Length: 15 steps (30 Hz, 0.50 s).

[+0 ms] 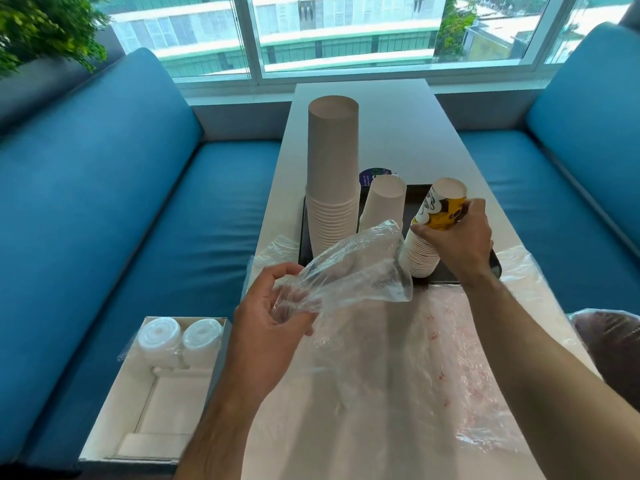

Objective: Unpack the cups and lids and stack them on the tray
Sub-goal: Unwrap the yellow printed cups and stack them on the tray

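Steadying the printed cup stack (pixel 429 233) on the black tray (pixel 496 268) with our right hand (pixel 457 237), our left hand (pixel 273 327) grips its empty plastic sleeve (pixel 353 268). Three cup stacks stand there; bagged lids (pixel 180 337) wait in the box (pixel 104 431).

Both hands — left (pixel 273 323), right (pixel 457 237) — curled, gripping

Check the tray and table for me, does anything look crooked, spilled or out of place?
The printed cup stack under the right hand leans left instead of standing straight like the tall white stack on the tray. Reddish specks dot the loose plastic wrap covering the table; whether print or stains, I cannot tell.
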Available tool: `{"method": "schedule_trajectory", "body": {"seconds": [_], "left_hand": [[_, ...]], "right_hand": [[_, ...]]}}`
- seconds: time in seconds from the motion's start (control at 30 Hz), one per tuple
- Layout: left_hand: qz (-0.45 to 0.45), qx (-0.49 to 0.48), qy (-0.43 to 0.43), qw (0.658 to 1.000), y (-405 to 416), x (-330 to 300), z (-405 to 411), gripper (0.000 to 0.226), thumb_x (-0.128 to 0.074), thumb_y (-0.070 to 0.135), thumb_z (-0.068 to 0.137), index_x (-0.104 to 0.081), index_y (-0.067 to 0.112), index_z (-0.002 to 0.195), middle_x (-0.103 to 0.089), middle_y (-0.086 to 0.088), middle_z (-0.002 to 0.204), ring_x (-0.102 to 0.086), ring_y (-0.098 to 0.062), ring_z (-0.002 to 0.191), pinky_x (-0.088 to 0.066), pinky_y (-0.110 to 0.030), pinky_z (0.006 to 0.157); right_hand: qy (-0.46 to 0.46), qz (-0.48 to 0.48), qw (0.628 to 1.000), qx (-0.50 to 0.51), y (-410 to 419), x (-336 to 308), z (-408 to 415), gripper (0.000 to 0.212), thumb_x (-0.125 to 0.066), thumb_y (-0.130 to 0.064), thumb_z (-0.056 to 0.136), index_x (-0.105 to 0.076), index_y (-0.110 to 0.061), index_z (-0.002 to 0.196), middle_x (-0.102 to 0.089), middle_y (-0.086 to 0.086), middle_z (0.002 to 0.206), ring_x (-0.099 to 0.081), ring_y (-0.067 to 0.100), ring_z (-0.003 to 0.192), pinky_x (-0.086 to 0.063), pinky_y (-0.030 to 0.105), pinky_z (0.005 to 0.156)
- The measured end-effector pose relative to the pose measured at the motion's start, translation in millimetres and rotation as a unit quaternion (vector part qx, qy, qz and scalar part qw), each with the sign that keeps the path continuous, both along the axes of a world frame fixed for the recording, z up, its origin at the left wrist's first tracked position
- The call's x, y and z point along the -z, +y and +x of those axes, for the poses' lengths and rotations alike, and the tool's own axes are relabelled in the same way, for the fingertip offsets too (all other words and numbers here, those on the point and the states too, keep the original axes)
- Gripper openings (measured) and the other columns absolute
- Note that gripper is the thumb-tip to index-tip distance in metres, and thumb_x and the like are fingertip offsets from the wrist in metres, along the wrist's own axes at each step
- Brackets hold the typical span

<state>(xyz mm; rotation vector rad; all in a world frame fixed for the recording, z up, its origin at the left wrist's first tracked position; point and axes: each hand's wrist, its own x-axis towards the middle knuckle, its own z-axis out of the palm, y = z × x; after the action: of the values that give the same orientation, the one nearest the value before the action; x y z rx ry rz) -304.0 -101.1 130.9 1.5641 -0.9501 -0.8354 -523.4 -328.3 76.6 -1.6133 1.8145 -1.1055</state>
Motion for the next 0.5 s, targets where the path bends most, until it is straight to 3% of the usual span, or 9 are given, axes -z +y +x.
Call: {"method": "schedule_trajectory", "body": {"seconds": [0.17,0.27,0.33,0.4,0.5], "left_hand": [[-0.004,0.001,0.005,1.0,-5,2,0,0.043,-0.079,0.007,0.083,-0.062,0.036,0.109,-0.072,-0.004,0.107,-0.069,-0.015,0.073,-0.055,-0.022,0.061],[-0.021,-0.012,0.044,0.999,-9,3,-2,0.038,-0.077,0.007,0.083,-0.063,0.031,0.108,-0.073,0.0,0.093,-0.065,-0.01,0.061,-0.052,-0.024,0.059],[-0.035,-0.029,0.091,0.995,-12,3,-3,0.034,-0.076,0.004,0.083,-0.064,0.025,0.106,-0.071,0.002,0.083,-0.06,-0.012,0.056,-0.049,-0.027,0.059],[-0.046,-0.047,0.143,0.988,-17,4,-4,0.032,-0.077,0.007,0.08,-0.063,0.022,0.104,-0.07,0.001,0.08,-0.057,-0.015,0.057,-0.047,-0.029,0.059],[-0.061,-0.067,0.215,0.972,-22,4,-5,0.039,-0.08,0.032,0.066,-0.063,0.023,0.101,-0.069,0.001,0.081,-0.058,-0.015,0.061,-0.048,-0.027,0.058]], "right_hand": [[0.02,0.015,1.0,-0.018,1,-2,-8,0.08,-0.091,-0.046,0.067,-0.049,-0.018,0.128,-0.064,0.003,0.126,-0.057,0.03,0.122,-0.039,0.064,0.106],[0.018,0.007,1.0,0.024,12,-9,-7,0.086,-0.086,-0.047,0.073,-0.042,-0.018,0.14,-0.048,0.008,0.141,-0.04,0.029,0.134,-0.034,0.058,0.11],[-0.014,-0.048,0.997,0.052,27,-14,-2,0.073,-0.078,-0.044,0.08,-0.042,-0.018,0.138,-0.044,0.005,0.139,-0.037,0.021,0.13,-0.033,0.055,0.11],[-0.057,-0.099,0.992,0.045,46,-21,5,0.057,-0.072,-0.041,0.082,-0.046,-0.022,0.128,-0.047,-0.005,0.126,-0.043,0.013,0.119,-0.042,0.048,0.107],[-0.162,-0.048,0.985,-0.041,80,-36,18,0.027,-0.069,-0.03,0.092,-0.054,-0.023,0.114,-0.06,-0.005,0.11,-0.059,0.011,0.098,-0.05,0.026,0.083]]}}
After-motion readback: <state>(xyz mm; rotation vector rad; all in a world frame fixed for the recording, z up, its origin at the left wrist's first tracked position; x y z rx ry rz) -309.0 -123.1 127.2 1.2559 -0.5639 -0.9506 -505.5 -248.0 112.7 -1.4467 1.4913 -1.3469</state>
